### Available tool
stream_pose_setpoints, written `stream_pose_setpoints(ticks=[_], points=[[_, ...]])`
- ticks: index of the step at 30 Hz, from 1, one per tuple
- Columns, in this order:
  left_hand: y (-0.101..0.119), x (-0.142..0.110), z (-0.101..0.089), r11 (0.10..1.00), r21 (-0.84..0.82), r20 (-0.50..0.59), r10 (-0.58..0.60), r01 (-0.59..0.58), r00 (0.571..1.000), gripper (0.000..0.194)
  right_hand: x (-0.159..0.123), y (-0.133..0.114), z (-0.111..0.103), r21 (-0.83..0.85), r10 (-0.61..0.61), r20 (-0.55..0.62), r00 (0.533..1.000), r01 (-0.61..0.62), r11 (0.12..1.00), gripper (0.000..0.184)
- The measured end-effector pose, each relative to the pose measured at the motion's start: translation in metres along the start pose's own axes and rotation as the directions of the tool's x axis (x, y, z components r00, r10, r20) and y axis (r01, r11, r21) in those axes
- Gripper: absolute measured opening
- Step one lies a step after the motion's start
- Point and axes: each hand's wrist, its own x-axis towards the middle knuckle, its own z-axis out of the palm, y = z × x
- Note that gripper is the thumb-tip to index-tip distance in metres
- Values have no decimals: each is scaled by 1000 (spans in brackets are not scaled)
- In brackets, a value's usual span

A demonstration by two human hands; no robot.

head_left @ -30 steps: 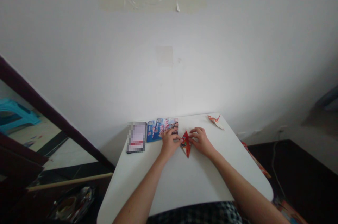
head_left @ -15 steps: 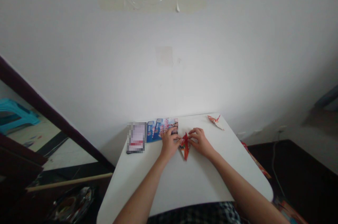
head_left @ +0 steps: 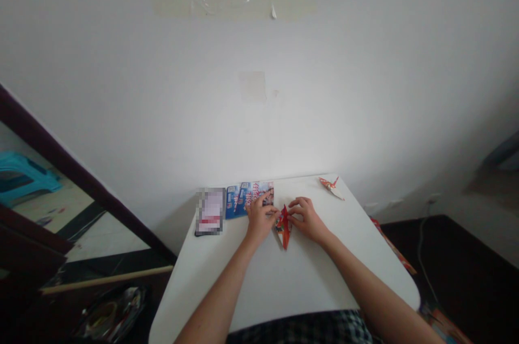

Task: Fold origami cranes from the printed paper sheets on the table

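A folded piece of red and patterned paper, shaped like a narrow diamond, is between my hands over the white table. My left hand pinches its left edge near the top with thumb and finger. On the other side, my right hand grips the upper right edge, fingers curled. The fingertips hide part of the paper's upper end. At the far right of the table lies another folded paper figure with pointed ends, like an origami crane.
Blue printed leaflets lie beyond my left hand. A phone-like device, its screen blurred out, rests at the table's left edge. The wall rises directly behind the table. A bin stands on the floor at left.
The folded paper has shifted very slightly toward me, and its lower point looks a little narrower. Both hands keep nearly the same place and grip.
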Motion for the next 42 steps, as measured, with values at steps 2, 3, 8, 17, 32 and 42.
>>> stream_pose_setpoints(ticks=[2,3,8,17,32,42], points=[[1,-1,1,1000,-3,0,-5,5,1000,9,0,0,1,-1,-8,-4,1000,8,1000,9],[1,-1,1,1000,-6,-3,-7,7,1000,9,-1,0,1,-1,-12,-6,1000,12,1000,9],[2,-3,1,1000,-23,1,5,-5,1000,9,0,0,0,31,-16,-42,999,18,999,6],[4,-4,1,999,-15,79,53,-52,995,3,3,-4,-3,104,15,-132,991,-1,995,8],[0,-5,5,997,-17,82,76,-75,994,4,3,-7,0,131,76,-134,988,-59,990,16],[4,-5,0,999,-38,5,28,-28,1000,4,5,0,-4,111,104,-144,984,-88,990,24]])
